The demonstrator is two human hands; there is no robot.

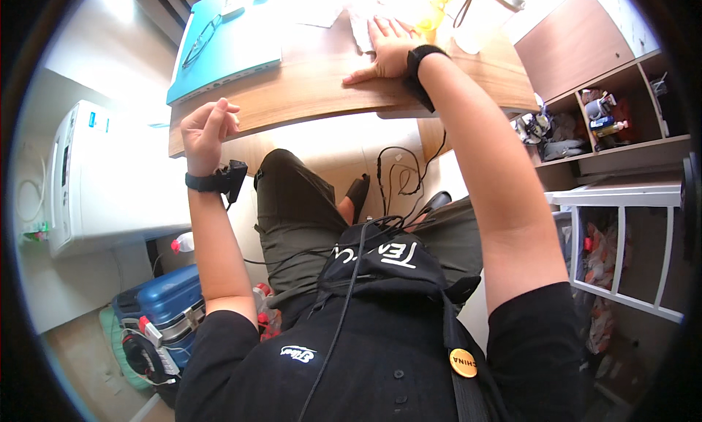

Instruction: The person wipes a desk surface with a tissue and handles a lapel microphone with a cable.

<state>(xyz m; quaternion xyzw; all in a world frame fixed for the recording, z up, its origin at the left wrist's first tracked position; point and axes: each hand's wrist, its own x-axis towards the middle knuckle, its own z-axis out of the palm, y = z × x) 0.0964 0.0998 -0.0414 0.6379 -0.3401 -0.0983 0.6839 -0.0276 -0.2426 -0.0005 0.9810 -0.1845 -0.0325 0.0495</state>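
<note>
My right hand [391,53] lies on the wooden desk [314,93] with its fingers stretched out and thumb spread to the side. Its fingertips reach a crumpled white sheet [361,33], paper or tissue, by the yellow bag. At the desk's front left edge is my left hand [208,130], its fingers curled in, with nothing visible in them. Just beyond it rests a flat light-blue box or board [252,46] carrying a pair of eyeglasses [202,40]. Both wrists wear black straps.
A yellow plastic bag [436,4] stands at the desk's far side, washed out by glare. Black cables [401,170] hang below the desk. A white appliance [110,177] and blue suitcase [172,298] are at left; shelves [607,144] and a white rack [621,203] at right.
</note>
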